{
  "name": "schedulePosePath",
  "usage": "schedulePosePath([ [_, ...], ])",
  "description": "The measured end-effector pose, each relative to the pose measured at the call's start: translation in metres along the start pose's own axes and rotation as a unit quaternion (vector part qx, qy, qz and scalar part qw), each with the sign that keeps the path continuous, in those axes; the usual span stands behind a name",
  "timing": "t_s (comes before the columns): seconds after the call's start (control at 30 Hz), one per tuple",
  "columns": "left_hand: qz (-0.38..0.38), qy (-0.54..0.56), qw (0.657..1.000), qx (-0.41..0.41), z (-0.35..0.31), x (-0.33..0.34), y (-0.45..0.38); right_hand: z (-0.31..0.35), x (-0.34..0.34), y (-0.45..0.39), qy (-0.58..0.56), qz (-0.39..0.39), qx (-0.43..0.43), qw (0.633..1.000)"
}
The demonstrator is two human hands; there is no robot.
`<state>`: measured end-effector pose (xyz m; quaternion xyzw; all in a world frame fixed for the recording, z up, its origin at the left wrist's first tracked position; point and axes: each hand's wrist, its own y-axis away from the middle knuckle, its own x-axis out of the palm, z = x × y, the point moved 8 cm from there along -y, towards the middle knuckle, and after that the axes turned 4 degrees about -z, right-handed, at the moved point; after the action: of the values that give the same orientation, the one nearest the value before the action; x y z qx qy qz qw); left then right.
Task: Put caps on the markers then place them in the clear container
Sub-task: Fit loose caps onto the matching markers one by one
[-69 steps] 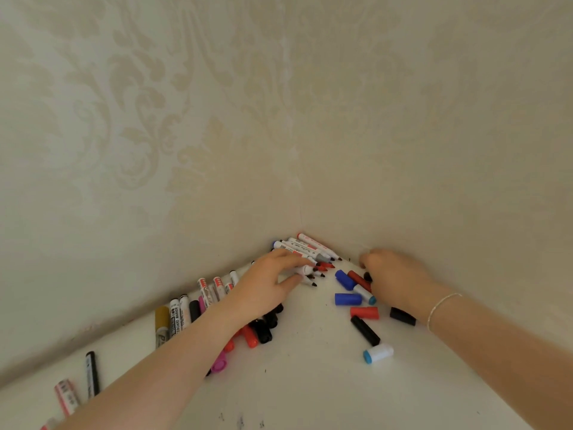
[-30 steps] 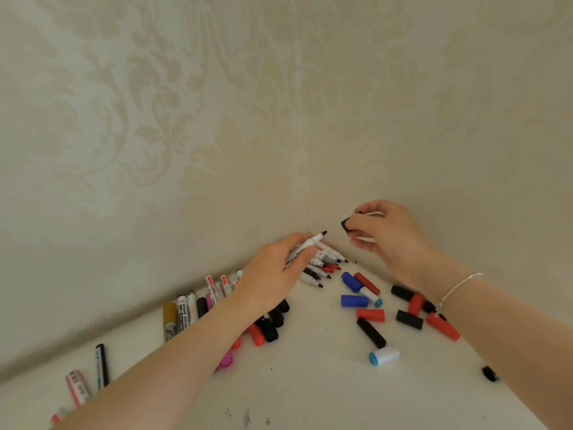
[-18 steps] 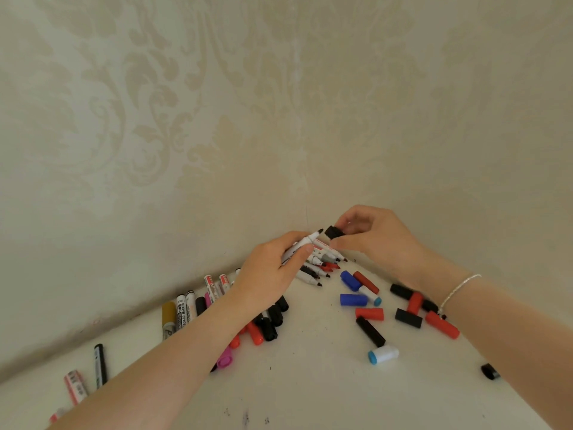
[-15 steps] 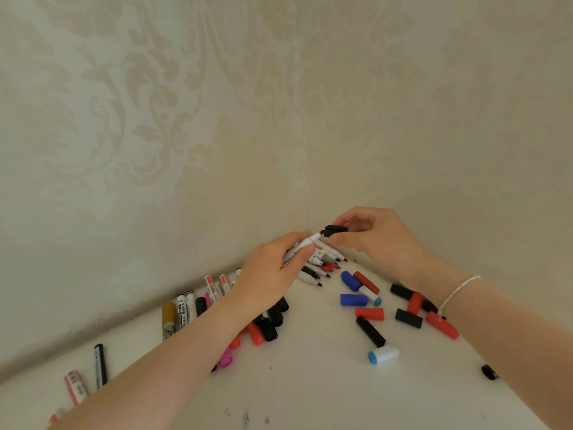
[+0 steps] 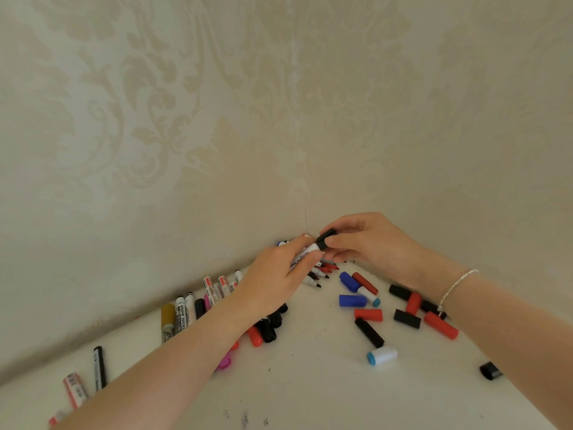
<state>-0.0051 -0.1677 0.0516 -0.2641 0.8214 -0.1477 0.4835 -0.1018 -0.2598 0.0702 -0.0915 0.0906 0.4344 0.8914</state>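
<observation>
My left hand [image 5: 274, 279] grips a white marker [image 5: 305, 254] by its barrel, tip pointing up and right. My right hand [image 5: 370, 242] pinches a black cap [image 5: 325, 238] that sits on the marker's tip. Below the hands, several uncapped markers [image 5: 319, 274] lie in the corner. Loose caps lie on the white surface to the right: blue caps [image 5: 352, 300], red caps [image 5: 368, 315], black caps [image 5: 369, 332] and a white-and-blue cap [image 5: 381, 355]. No clear container is in view.
A row of markers [image 5: 186, 315] lies along the left wall, with more markers [image 5: 98, 370] further left. Patterned walls meet in a corner behind the hands. A lone black cap [image 5: 490, 370] lies at the far right. The white surface [image 5: 310, 392] extends toward me.
My left hand lifted a marker from the corner pile and my right hand picked up a black cap. The cap came to the marker's tip and now sits on it.
</observation>
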Motion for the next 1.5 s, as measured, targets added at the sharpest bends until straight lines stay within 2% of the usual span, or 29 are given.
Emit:
schedulePosePath([
  [0.1, 0.002, 0.005, 1.000, 0.001, -0.003, -0.001, -0.002, 0.000, 0.005, 0.002, 0.005, 0.024, -0.010, 1.000],
  [0.43, -0.014, -0.002, 0.999, 0.040, -0.003, -0.002, -0.001, 0.007, 0.006, 0.000, 0.073, 0.018, -0.027, 0.997],
  [0.53, 0.029, -0.062, 0.996, 0.054, 0.003, 0.004, -0.006, 0.003, 0.008, -0.001, 0.135, 0.016, -0.007, 0.991],
  [0.6, 0.066, -0.062, 0.995, 0.039, 0.010, 0.008, -0.011, -0.004, 0.006, -0.004, 0.158, 0.004, 0.012, 0.987],
  [0.9, 0.169, -0.161, 0.972, -0.002, 0.063, 0.027, 0.000, -0.048, -0.048, -0.002, 0.216, -0.132, 0.095, 0.963],
  [1.07, 0.172, -0.117, 0.978, -0.005, 0.068, 0.039, 0.007, -0.059, -0.054, -0.003, 0.291, -0.120, 0.092, 0.945],
  [1.17, 0.156, -0.071, 0.984, -0.049, 0.072, 0.039, 0.002, -0.062, -0.056, -0.002, 0.326, -0.084, 0.119, 0.934],
  [1.27, 0.125, -0.046, 0.988, -0.075, 0.072, 0.038, -0.007, -0.069, -0.052, 0.006, 0.405, 0.014, 0.185, 0.895],
  [1.4, 0.093, -0.141, 0.985, -0.047, 0.069, 0.041, -0.019, -0.075, -0.040, 0.021, 0.516, 0.126, 0.208, 0.821],
  [1.5, 0.101, -0.203, 0.974, -0.021, 0.066, 0.050, -0.022, -0.075, -0.033, 0.026, 0.545, 0.150, 0.202, 0.800],
])
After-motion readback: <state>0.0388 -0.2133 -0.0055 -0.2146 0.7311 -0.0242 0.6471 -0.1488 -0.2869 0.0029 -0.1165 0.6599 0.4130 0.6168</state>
